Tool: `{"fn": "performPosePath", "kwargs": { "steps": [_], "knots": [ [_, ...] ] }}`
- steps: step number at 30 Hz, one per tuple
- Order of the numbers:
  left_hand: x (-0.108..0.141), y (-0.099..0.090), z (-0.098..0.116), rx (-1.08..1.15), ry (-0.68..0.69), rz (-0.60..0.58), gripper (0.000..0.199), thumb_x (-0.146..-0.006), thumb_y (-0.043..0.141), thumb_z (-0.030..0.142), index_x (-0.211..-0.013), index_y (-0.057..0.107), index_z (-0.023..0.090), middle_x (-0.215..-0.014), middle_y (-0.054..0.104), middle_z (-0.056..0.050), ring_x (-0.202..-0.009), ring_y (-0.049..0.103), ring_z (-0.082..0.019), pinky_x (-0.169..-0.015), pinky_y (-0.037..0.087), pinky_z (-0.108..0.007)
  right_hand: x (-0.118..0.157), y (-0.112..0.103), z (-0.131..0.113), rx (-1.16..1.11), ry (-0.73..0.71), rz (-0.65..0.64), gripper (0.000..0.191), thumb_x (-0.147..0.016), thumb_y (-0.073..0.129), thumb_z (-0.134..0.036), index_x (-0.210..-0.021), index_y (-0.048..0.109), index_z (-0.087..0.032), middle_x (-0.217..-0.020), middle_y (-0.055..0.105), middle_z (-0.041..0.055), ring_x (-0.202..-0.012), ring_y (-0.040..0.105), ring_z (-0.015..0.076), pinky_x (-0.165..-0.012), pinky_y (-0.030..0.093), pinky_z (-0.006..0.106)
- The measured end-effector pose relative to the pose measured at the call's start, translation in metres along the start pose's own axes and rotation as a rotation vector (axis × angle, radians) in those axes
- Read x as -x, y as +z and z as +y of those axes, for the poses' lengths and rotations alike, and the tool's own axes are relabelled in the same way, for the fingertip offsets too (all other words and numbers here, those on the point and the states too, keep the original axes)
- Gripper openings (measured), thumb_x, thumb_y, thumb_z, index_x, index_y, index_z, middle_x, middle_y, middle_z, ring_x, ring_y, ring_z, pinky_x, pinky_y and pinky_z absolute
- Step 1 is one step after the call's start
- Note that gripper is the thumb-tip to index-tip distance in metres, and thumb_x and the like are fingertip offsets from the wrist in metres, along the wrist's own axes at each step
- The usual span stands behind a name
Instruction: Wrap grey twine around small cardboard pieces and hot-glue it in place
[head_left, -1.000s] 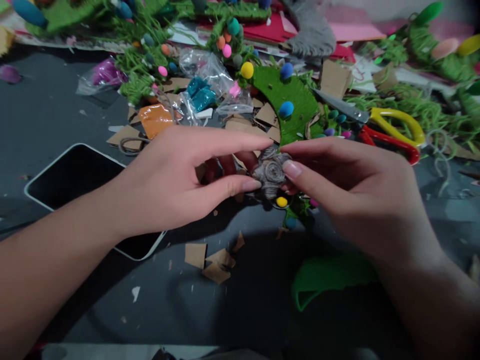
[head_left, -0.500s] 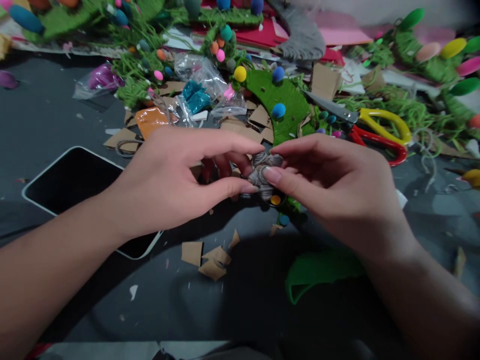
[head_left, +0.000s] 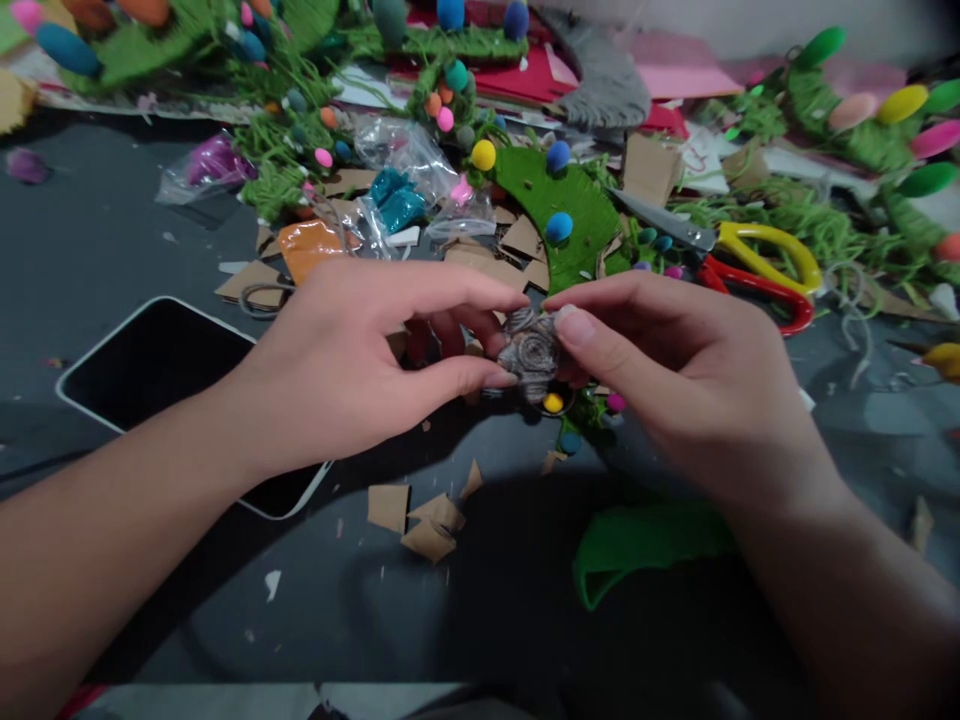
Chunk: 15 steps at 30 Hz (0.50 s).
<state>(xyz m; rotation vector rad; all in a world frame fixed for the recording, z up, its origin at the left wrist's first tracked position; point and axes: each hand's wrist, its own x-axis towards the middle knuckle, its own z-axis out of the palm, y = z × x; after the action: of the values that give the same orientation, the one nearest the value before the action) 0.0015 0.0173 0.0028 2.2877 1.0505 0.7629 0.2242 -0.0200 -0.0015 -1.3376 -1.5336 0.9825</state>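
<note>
A small grey flower-like piece of coiled cord (head_left: 535,355) is held above the dark table, between both hands. My left hand (head_left: 352,360) pinches its left side, thumb below and index finger above. At its right edge, my right hand (head_left: 660,370) has its index finger on top and its thumb at the upper right, fingers closed round it. The coiled spiral in its middle faces up. Just beneath it lie a yellow bead (head_left: 553,402) and green yarn bits, partly covered by the hands.
A phone (head_left: 157,360) lies at the left. Scissors with yellow and red handles (head_left: 765,270) rest at the right. Cardboard scraps (head_left: 431,525) and a green strip (head_left: 645,545) are nearer. Behind are a green crescent (head_left: 555,200), bags and yarn.
My right thumb has slid up and right off the middle of the grey piece, baring its spiral. My left hand keeps its grip. The view has shifted slightly.
</note>
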Motion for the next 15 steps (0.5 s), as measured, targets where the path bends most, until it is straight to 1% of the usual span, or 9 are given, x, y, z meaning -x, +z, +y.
{"fn": "performPosePath", "kwargs": {
  "steps": [3, 7, 10, 12, 15],
  "knots": [
    [-0.001, 0.001, 0.000, -0.006, 0.002, -0.002, 0.033, -0.084, 0.081, 0.027, -0.117, 0.077, 0.028, -0.088, 0.080, 0.005, -0.070, 0.072, -0.011, -0.061, 0.058, -0.018, 0.000, 0.000, 0.000, -0.002, 0.000, -0.004, 0.007, -0.091, 0.076, -0.030, -0.095, 0.078, -0.025, -0.084, 0.079, -0.0009, -0.072, 0.074, 0.0141, -0.062, 0.061, 0.024],
    [-0.001, 0.000, 0.000, -0.027, -0.017, 0.019, 0.034, -0.082, 0.083, 0.031, -0.116, 0.078, 0.032, -0.088, 0.079, 0.006, -0.070, 0.072, -0.012, -0.063, 0.059, -0.019, 0.001, -0.002, -0.001, 0.039, -0.013, 0.032, 0.011, -0.096, 0.070, -0.033, -0.096, 0.078, -0.025, -0.081, 0.076, -0.0026, -0.069, 0.070, 0.0107, -0.060, 0.058, 0.022],
    [0.000, 0.000, -0.002, -0.044, -0.033, 0.017, 0.035, -0.082, 0.083, 0.033, -0.117, 0.077, 0.031, -0.087, 0.078, 0.006, -0.071, 0.072, -0.012, -0.062, 0.058, -0.018, 0.001, -0.006, -0.001, 0.134, -0.036, 0.119, 0.014, -0.098, 0.067, -0.032, -0.097, 0.078, -0.023, -0.082, 0.074, -0.0016, -0.066, 0.063, 0.0082, -0.056, 0.051, 0.021],
    [0.000, -0.001, -0.003, -0.038, -0.027, 0.019, 0.034, -0.083, 0.082, 0.035, -0.116, 0.078, 0.030, -0.087, 0.078, 0.006, -0.070, 0.071, -0.012, -0.060, 0.057, -0.019, 0.000, -0.010, 0.001, 0.178, -0.055, 0.163, 0.017, -0.099, 0.065, -0.033, -0.091, 0.076, -0.022, -0.077, 0.070, -0.0005, -0.063, 0.058, 0.0084, -0.053, 0.045, 0.024],
    [0.000, -0.001, -0.005, -0.010, -0.013, 0.008, 0.035, -0.084, 0.080, 0.040, -0.118, 0.078, 0.029, -0.089, 0.079, 0.003, -0.070, 0.070, -0.014, -0.061, 0.058, -0.022, -0.001, -0.015, 0.005, 0.119, -0.051, 0.178, 0.023, -0.101, 0.061, -0.033, -0.082, 0.069, -0.022, -0.067, 0.059, -0.0002, -0.058, 0.053, 0.0105, -0.049, 0.039, 0.029]
  ]
}}
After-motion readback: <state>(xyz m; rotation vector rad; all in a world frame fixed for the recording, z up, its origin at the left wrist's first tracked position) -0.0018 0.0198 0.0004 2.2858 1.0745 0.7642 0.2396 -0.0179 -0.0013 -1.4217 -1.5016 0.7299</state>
